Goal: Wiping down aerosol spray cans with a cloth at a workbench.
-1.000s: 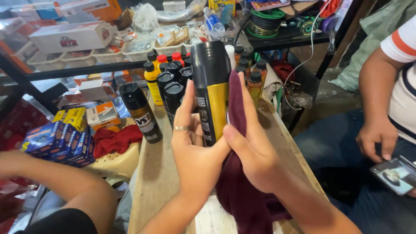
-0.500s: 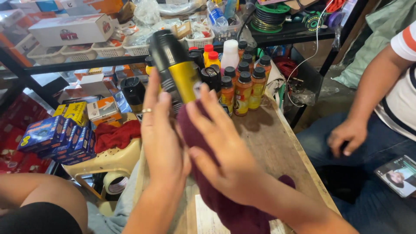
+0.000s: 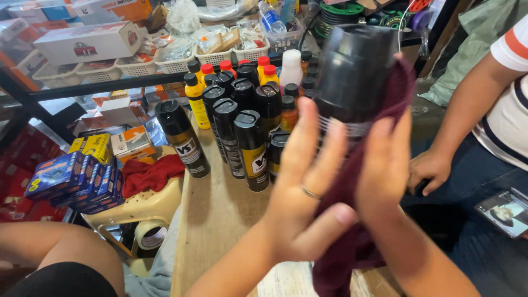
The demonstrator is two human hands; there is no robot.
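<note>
Hands (image 3: 300,206) (image 3: 385,165) around black can (image 3: 355,71), maroon cloth (image 3: 352,236)

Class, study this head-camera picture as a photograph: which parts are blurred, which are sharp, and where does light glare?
Head view: the left hand, right hand and the black can wrapped in the maroon cloth are smeared by motion blur; the standing black spray cans behind are sharp, with soft highlights on their caps; the phone screen glows brightly.

Glossy black cylindrical spray can (image 3: 352,71) wrapped in a dark maroon cloth (image 3: 352,242); black spray cans with yellow label bands (image 3: 250,146) behind; yellow bottles with red caps (image 3: 196,93); pale bare-wood desk (image 3: 220,220); crumpled red rag (image 3: 149,175)
</note>
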